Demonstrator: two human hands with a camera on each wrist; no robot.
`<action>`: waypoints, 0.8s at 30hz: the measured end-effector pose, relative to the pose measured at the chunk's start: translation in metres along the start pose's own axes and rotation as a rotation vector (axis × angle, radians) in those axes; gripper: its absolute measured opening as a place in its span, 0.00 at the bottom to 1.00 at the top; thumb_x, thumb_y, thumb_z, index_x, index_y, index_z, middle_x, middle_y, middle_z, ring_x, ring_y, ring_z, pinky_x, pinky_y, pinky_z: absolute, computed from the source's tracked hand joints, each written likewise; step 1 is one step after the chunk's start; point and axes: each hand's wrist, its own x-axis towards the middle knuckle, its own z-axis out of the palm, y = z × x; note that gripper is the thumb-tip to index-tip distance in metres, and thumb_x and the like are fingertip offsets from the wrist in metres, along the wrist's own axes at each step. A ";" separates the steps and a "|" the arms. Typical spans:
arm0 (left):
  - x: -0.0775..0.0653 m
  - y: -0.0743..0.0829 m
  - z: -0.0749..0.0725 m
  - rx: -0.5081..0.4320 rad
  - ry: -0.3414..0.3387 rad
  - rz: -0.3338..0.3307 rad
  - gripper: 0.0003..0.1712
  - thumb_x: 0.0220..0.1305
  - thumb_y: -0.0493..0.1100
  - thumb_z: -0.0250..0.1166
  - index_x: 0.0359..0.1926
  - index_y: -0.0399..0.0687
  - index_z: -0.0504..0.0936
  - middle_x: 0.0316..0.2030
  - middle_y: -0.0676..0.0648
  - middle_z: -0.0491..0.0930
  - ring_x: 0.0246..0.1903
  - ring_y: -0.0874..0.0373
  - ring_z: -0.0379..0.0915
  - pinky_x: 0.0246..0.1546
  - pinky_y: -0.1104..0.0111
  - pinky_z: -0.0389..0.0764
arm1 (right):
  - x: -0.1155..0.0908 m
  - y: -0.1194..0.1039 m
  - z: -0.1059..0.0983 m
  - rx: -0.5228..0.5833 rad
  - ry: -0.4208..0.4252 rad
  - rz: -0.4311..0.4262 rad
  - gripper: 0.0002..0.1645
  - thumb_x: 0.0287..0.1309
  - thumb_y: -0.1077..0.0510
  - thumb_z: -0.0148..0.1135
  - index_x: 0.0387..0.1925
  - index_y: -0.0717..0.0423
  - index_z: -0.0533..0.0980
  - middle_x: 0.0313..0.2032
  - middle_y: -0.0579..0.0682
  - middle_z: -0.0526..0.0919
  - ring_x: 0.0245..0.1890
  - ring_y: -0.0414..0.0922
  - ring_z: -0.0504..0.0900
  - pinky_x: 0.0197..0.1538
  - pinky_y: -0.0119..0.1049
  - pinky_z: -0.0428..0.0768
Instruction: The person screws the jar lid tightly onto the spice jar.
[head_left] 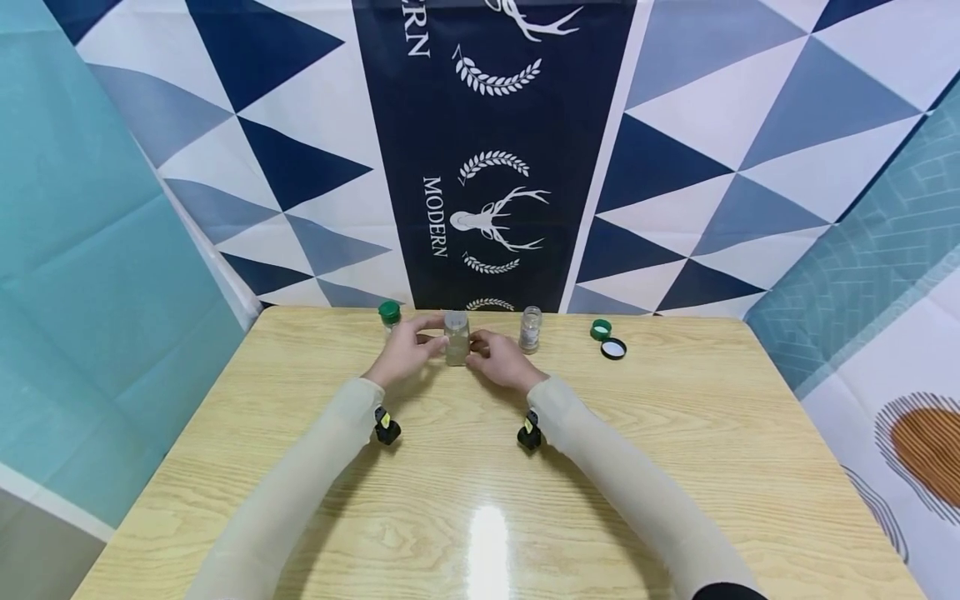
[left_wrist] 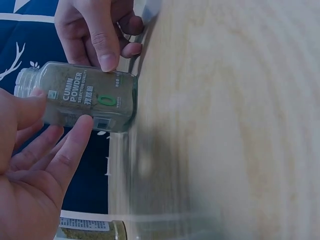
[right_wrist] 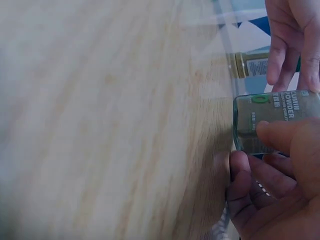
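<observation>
A square glass jar of brown powder, labelled cumin powder, stands upright near the table's back edge with its threaded neck bare. My right hand grips its right side, the thumb across the front of the label and the other fingers curled low behind. From the other side my left hand reaches in, its index finger by the neck and its thumb lower down, both nearly straight and touching the left side. Just behind the left hand is a green-capped jar, partly hidden by it.
To the right of the right hand stands an uncapped clear glass jar. Farther right, a green lid and a black lid lie side by side on the wooden table. A patterned cloth hangs along the back edge.
</observation>
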 end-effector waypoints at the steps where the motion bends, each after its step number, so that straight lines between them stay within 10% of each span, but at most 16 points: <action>1: -0.002 0.000 0.000 -0.003 0.001 -0.002 0.24 0.73 0.39 0.65 0.67 0.43 0.77 0.64 0.40 0.79 0.55 0.43 0.84 0.54 0.59 0.87 | -0.002 0.000 0.000 0.001 -0.001 -0.003 0.27 0.70 0.59 0.64 0.66 0.65 0.73 0.58 0.62 0.84 0.56 0.57 0.85 0.63 0.48 0.82; 24: -0.041 0.008 0.012 -0.089 -0.044 0.037 0.23 0.68 0.38 0.70 0.63 0.44 0.81 0.61 0.40 0.82 0.48 0.46 0.87 0.48 0.62 0.89 | -0.047 0.002 0.000 0.036 -0.052 -0.078 0.24 0.68 0.60 0.66 0.62 0.64 0.75 0.56 0.61 0.85 0.54 0.55 0.85 0.58 0.45 0.85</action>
